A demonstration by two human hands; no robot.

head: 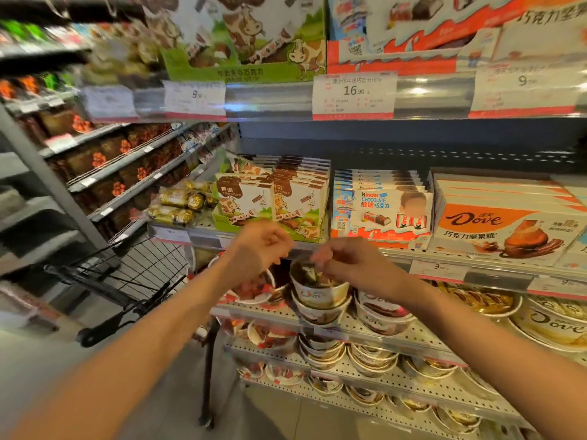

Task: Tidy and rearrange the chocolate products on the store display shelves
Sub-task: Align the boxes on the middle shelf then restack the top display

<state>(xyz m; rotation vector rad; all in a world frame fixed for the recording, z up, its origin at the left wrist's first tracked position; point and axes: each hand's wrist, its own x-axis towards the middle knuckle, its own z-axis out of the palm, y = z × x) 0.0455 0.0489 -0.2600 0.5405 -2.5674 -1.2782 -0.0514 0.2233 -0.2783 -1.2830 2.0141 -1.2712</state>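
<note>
My right hand (346, 262) hovers over a stack of white Dove chocolate bowls (320, 300) on the third shelf down. Its fingertips pinch a small dark wrapped piece (308, 272) at the top of the stack. My left hand (259, 247) is just to the left, above a bowl of red-wrapped chocolates (254, 289). Its fingers hang loosely curled and I see nothing in them. On the shelf above stand cow-print chocolate boxes (244, 201), Kinder chocolate boxes (381, 211) and orange Dove boxes (495, 223).
Gold-wrapped chocolate packs (178, 204) lie left of the cow-print boxes. More Dove bowls (381, 312) and gold tubs (552, 325) fill the lower shelves. A black wire shopping cart (127, 274) stands on the floor at the left. Price-tag rails (352, 96) edge each shelf.
</note>
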